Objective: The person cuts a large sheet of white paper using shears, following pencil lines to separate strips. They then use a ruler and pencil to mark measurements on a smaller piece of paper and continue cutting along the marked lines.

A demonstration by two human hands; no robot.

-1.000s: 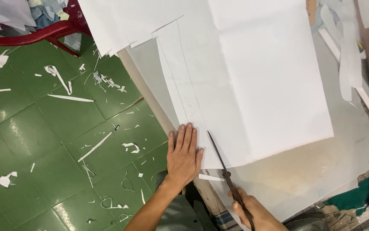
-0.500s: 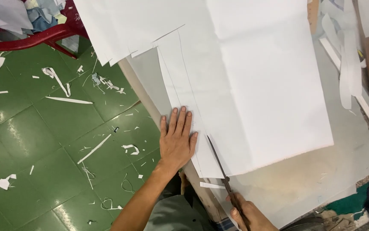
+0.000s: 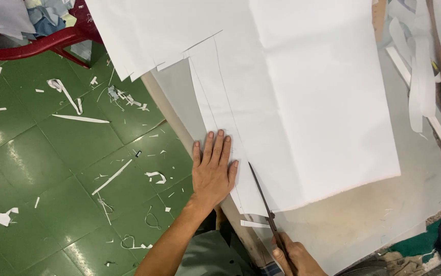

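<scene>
Paper [image 3: 302,102], a large white sheet with a faint pencilled line running along its left part, is lying across the pale table [image 3: 384,214] and reaching down toward the person at the near edge. 1 hand is pressing it: the left hand [image 3: 211,174] is resting flat, palm down and fingers together, on the narrow strip left of the pencilled line, right at the table's left border. The right hand [image 3: 294,258] is showing only partly at the bottom edge, and it is curling closed around the handles of dark scissors [image 3: 264,202]. Those blades are pointing up and slightly left, with the tip sitting inside the sheet just right of the left thumb; how far the blades are parted cannot be told. A small white offcut [image 3: 254,224] is lying on the table just below the sheet's near edge, beside the scissors. More white sheets are overlapping at the top left. Left of the table, white scraps [image 3: 113,176] are littering the green tiled floor [image 3: 36,153], and a red chair [image 3: 41,41] is standing at the top left corner.
</scene>
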